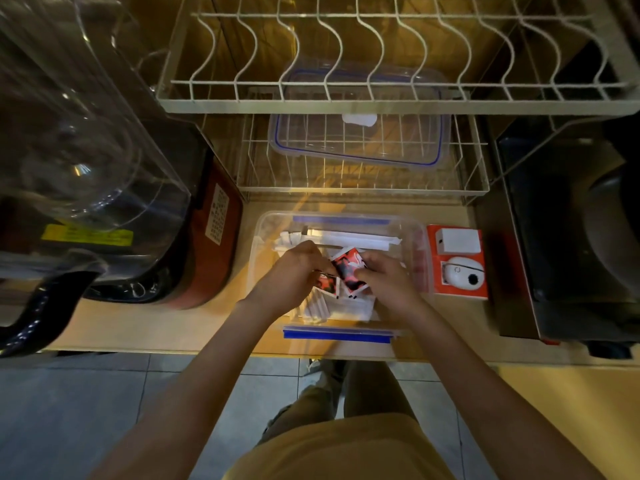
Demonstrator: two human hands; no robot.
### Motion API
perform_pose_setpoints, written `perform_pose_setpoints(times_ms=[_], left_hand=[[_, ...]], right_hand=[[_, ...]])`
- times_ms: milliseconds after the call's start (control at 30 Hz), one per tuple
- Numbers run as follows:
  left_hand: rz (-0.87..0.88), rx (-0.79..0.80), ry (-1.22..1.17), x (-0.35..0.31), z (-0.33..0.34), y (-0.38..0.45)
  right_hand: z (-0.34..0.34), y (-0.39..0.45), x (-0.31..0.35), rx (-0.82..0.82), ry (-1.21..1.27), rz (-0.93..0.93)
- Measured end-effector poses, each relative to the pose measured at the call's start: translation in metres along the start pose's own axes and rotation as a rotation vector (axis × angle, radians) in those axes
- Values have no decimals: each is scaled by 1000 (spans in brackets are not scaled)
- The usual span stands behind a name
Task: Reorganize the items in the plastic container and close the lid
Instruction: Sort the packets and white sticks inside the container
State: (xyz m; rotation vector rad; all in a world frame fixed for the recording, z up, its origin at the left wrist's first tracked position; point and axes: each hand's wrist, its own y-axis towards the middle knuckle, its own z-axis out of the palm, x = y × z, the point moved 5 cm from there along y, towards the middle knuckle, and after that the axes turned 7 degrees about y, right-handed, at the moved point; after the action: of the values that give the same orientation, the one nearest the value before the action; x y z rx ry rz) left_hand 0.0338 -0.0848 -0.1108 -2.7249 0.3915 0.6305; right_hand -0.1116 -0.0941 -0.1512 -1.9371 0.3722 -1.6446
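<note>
- Head view: I'm looking down at a clear plastic container (341, 271) sitting open on a tan counter (156, 327), with blue latch strips on its near and far rims.
- Both hands are inside it. My left hand (294, 275) is curled closed around a small red-and-black sachet (327, 284); my right hand (388, 278) is pinched shut on a second red-and-black packet (349, 273) that stands tilted between the two hands.
- The packet carries white markings, but they are too blurred for me to read any brand.
- Under and around the hands lie white paper-wrapped sticks (349, 237) along the far wall and more white packets (332, 308) at the near side.
- The lid (360, 140), clear with a blue seal line and a white patch near its far edge, rests off the container on the lower wire rack (363, 181) just behind it. A larger white wire dish rack (381, 57) hangs above.
- Just right of the container, touching or nearly so, stands an orange box (457, 261) picturing a white device; no lettering is legible on it.
- To the left is a red-and-black appliance (194, 237) with a white label of tiny print and a yellow sticker, both unreadable, and a clear jug (79, 133) above it.
- A dark appliance (571, 237) sits at the right.
</note>
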Motion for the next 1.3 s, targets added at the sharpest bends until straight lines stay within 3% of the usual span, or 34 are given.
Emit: perform_pose_setpoints(times_ms=[167, 367, 533, 733, 967, 1300], left_hand=[[110, -49, -58, -22, -3, 2], [10, -148, -97, -19, 1, 5], [-23, -211, -87, -16, 11, 3], [-137, -139, -171, -4, 17, 4], [-133, -62, -168, 3, 33, 6], [-161, -37, -281, 3, 34, 7]], right_hand=[[10, -4, 7, 79, 2, -51], [9, -9, 7, 113, 124, 37], [7, -19, 11, 223, -171, -166], [5, -13, 11, 102, -429, -308], [9, -14, 3, 85, -643, -319], [2, -15, 4, 38, -484, -214]])
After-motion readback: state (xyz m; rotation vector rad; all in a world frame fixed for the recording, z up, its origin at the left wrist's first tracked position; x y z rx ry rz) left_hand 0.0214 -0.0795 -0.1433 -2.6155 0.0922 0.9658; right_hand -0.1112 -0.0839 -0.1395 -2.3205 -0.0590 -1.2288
